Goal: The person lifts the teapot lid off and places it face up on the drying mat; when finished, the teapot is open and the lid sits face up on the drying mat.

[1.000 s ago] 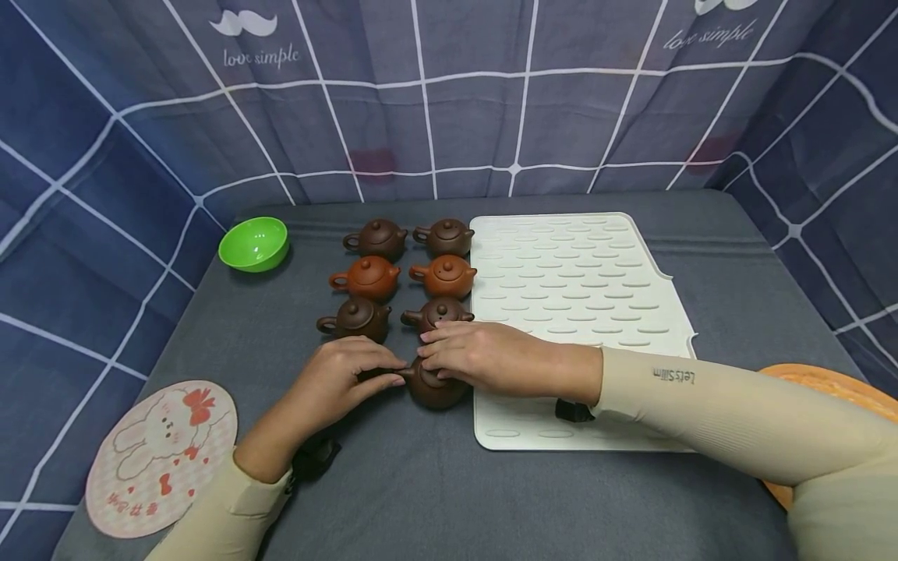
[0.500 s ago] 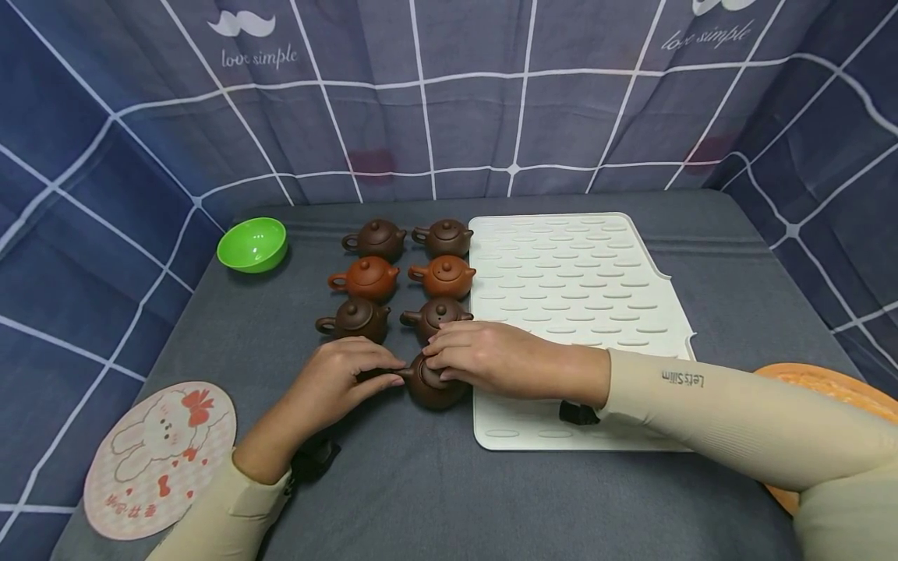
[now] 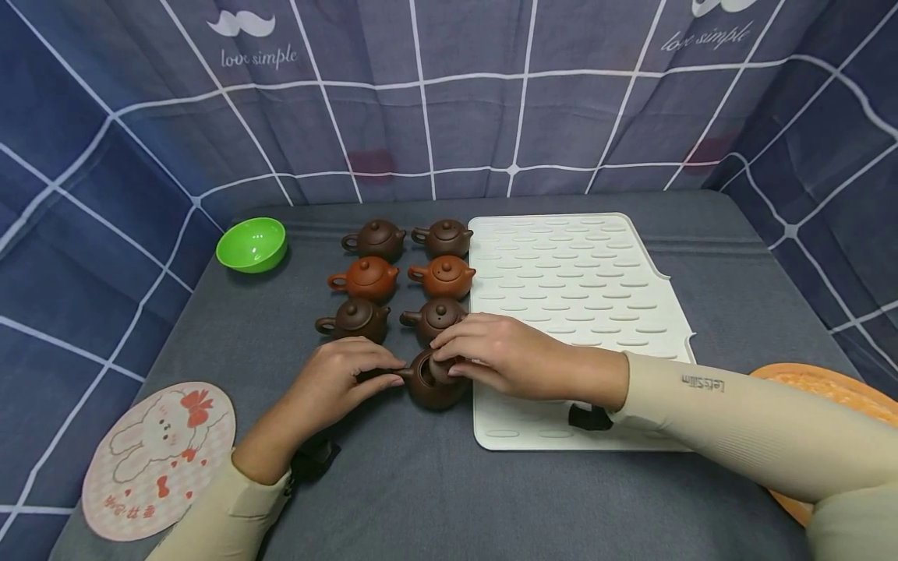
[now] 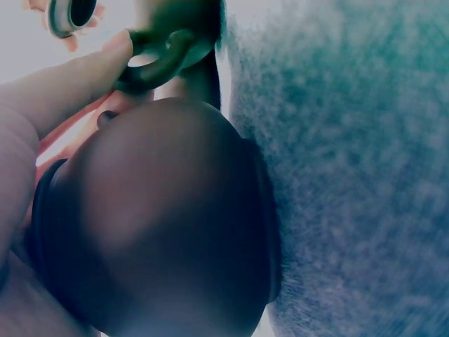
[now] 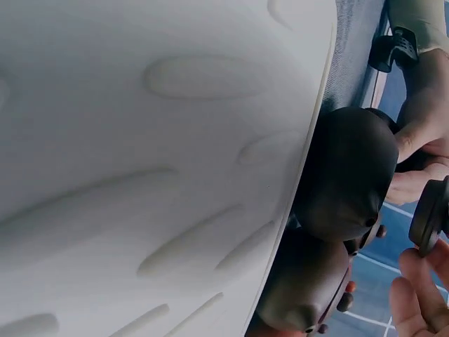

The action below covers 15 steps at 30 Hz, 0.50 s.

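My left hand (image 3: 347,378) pinches the handle (image 4: 158,74) of the nearest dark brown teapot (image 3: 435,396) in the right column. Above that teapot, my right hand (image 3: 501,354) pinches its round lid (image 3: 442,368), which is tilted and raised off the opening. The right wrist view shows the lid (image 5: 426,214) apart from the teapot body (image 5: 351,175), held at the fingertips. Another dark teapot (image 4: 161,225) lies close under my left palm and is mostly hidden in the head view.
Further teapots stand behind in two columns, dark brown (image 3: 361,319) and reddish (image 3: 442,276). A white ridged mat (image 3: 575,273) lies right of them. A green bowl (image 3: 252,245) is back left, a rabbit-print placemat (image 3: 161,460) front left, an orange round board (image 3: 828,389) at right.
My right hand has lifted the lid off the teapot and shifted slightly right, so the dark opening shows. My left hand keeps its place on the handle.
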Motion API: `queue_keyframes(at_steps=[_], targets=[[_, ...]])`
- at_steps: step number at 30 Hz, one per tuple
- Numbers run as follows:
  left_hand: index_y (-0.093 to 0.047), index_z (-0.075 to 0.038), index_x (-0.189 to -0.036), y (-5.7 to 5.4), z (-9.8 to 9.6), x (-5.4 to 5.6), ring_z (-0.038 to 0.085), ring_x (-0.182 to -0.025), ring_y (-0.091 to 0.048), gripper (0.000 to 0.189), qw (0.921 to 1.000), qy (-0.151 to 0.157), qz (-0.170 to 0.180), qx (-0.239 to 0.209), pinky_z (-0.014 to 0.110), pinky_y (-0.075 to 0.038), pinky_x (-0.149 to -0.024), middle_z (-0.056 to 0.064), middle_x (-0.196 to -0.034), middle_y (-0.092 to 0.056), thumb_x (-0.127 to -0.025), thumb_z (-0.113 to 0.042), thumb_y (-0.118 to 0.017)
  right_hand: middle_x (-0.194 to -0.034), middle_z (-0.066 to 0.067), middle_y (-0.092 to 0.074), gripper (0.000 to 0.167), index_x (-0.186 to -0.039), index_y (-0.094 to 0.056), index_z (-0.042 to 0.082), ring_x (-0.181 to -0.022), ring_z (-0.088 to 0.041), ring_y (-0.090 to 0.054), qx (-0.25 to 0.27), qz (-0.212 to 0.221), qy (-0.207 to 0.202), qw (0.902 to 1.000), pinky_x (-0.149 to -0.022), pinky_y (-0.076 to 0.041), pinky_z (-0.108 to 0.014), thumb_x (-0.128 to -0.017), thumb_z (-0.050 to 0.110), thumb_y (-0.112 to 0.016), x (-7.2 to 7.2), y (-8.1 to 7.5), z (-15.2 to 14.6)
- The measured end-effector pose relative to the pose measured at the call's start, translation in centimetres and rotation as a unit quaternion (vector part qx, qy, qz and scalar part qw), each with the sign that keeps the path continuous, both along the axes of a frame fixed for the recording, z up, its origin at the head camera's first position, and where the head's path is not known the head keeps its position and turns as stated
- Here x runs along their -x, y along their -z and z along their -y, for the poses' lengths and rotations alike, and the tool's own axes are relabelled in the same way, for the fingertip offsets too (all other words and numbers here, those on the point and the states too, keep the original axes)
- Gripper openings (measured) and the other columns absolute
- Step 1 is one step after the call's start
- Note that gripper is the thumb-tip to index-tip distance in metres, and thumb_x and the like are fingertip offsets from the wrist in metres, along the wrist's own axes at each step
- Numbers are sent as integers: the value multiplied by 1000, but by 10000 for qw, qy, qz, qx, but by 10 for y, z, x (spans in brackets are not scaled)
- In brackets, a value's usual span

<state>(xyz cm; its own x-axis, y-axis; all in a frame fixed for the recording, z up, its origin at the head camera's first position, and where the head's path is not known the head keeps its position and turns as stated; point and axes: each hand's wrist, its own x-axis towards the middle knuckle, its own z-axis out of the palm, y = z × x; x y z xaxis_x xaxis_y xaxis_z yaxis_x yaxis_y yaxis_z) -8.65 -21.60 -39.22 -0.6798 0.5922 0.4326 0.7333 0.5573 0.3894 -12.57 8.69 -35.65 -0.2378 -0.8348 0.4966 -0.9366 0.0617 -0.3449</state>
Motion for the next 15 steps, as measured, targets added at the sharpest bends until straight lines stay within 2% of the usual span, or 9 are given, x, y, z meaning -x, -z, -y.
queue_keyframes(at_steps=[6, 10, 13, 15], targets=[[-85, -17, -106, 0, 0, 0, 11, -93, -69, 20, 10000, -3, -15, 3, 41, -56, -83, -9, -101, -75, -87, -21, -89, -131, -5, -68, 34, -131, -69, 4, -123, -17, -62, 126, 409, 235, 9988, -104, -49, -35, -98, 5, -76, 0, -2, -11], [-85, -17, -106, 0, 0, -1, 10, -93, -69, 20, 10000, -14, -23, 14, 40, -56, -84, -9, -101, -75, -87, -21, -89, -132, -3, -67, 39, -136, -68, 6, -115, -16, -65, 229, 787, 386, 9959, -96, -52, -34, -97, 3, -77, 1, -3, -19], [-85, -17, -106, -1, 0, -1, 10, -93, -69, 20, 10000, -35, -5, 38, 40, -56, -84, -9, -101, -75, -87, -22, -89, -133, -2, -65, 43, -139, -68, 9, -108, -17, -65, 309, 1371, 448, 9891, -88, -55, -34, -97, 0, -75, 1, -4, -27], [-85, -17, -106, -1, 0, -2, 10, -93, -69, 20, 10000, -46, -4, 53, 40, -56, -84, -9, -101, -75, -87, -22, -89, -135, -1, -64, 42, -139, -69, 11, -109, -18, -65, 323, 2031, 506, 9773, -87, -56, -34, -99, -2, -73, 1, -5, -33]])
